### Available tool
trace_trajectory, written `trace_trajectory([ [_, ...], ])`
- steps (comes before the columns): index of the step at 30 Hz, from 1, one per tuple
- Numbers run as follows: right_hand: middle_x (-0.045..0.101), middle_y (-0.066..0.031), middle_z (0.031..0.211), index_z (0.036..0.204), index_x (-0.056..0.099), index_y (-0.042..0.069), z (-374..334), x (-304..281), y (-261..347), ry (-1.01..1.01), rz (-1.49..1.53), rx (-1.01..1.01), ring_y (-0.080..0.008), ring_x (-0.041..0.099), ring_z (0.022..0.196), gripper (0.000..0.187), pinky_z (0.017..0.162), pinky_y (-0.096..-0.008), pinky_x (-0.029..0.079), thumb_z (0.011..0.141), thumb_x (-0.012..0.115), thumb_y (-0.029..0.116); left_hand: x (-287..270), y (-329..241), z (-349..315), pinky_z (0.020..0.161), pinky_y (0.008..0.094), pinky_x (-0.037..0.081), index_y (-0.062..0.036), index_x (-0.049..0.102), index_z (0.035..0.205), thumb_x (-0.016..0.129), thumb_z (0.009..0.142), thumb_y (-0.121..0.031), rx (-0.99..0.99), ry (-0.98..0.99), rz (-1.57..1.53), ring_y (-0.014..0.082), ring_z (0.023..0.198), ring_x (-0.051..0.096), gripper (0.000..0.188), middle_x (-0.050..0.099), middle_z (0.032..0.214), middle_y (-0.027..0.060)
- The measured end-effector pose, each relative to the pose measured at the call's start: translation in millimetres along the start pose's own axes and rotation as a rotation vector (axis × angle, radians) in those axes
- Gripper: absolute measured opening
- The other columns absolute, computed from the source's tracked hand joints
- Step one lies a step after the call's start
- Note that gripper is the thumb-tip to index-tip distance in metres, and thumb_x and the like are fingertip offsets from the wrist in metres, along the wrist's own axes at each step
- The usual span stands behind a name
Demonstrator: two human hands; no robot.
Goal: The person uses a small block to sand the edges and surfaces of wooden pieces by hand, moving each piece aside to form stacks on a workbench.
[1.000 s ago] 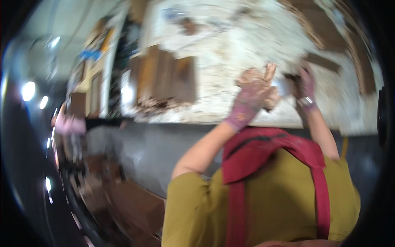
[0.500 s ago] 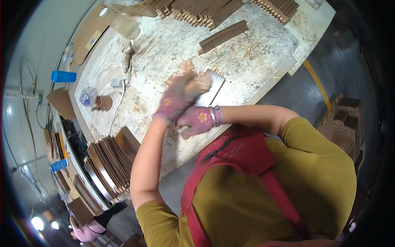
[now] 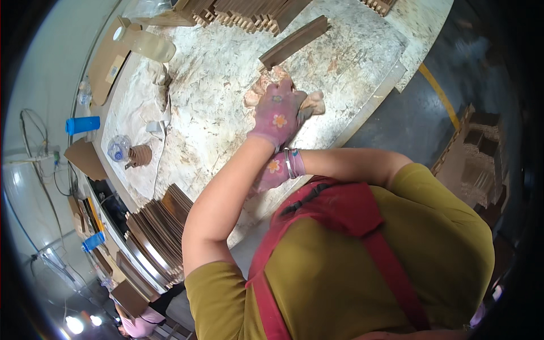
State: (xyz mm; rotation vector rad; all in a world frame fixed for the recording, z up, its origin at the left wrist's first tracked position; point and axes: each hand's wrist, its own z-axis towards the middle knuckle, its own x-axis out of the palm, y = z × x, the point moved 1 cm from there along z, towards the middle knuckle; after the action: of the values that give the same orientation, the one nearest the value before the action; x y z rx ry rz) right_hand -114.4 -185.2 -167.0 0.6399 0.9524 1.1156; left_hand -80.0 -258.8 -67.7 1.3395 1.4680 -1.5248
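Observation:
My left hand (image 3: 277, 115), in a pink flowered glove, presses a crumpled pale pinkish rag (image 3: 253, 95) onto the worktable. Its fingers are bent over the cloth, which bulges out on both sides. Nearer to me, my right hand (image 3: 275, 171) in a matching glove lies low, crossed by my left wrist and forearm, so its fingers are hidden. Just beyond the rag is a dark brown wooden slat (image 3: 294, 42) with pale pegs at its near end.
Stacked brown slats (image 3: 243, 14) stand at the far edge, and curved slats (image 3: 161, 235) at the left. A bottle of yellowish liquid (image 3: 150, 45), a clear plastic container (image 3: 119, 148) and a blue cup (image 3: 83, 124) are on the left. The table's edge (image 3: 371, 107) runs along the right.
My left hand and the rag have moved away from me and slightly right. The shiny ridged slat seen beside the rag is now out of sight. My right hand's fingers have become covered.

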Motion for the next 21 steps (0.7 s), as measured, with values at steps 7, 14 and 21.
trace_trajectory([
  [7, 0.063, -0.0147, 0.123, 0.122, 0.061, 0.003, 26, -50, 67, 0.103, 0.1, 0.532, -0.0317, 0.057, 0.116, 0.044, 0.1, -0.0394, 0.043, 0.089, 0.061, 0.031, 9, 32, 34, 0.092, 0.0419, 0.049, -0.0045, 0.067, 0.104, 0.061, 0.084, -0.032, -0.299, 0.02, -0.123, 0.0304, 0.112, 0.059, 0.034, 0.062, 0.117, 0.0203],
  [14, 0.06, -0.0078, 0.09, 0.104, 0.059, 0.0, 25, -46, 66, -0.222, 0.54, 0.632, -0.016, 0.057, 0.082, 0.029, 0.075, -0.0281, 0.048, 0.083, 0.066, 0.019, -81, 78, -119, 0.099, 0.0477, 0.042, -0.0132, 0.059, 0.12, 0.062, 0.083, -0.037, -0.671, -0.219, -0.023, 0.0343, 0.121, 0.049, 0.045, 0.054, 0.125, 0.0152],
  [21, 0.063, -0.0089, 0.108, 0.12, 0.058, 0.002, -52, -161, -13, -0.927, 0.642, 0.501, -0.0174, 0.062, 0.093, 0.034, 0.079, -0.0284, 0.053, 0.096, 0.06, 0.026, -17, 25, -140, 0.101, 0.044, 0.037, -0.0053, 0.044, 0.137, 0.068, 0.076, -0.05, -0.476, -0.371, -0.014, 0.0311, 0.121, 0.046, 0.079, 0.051, 0.124, 0.0165],
])
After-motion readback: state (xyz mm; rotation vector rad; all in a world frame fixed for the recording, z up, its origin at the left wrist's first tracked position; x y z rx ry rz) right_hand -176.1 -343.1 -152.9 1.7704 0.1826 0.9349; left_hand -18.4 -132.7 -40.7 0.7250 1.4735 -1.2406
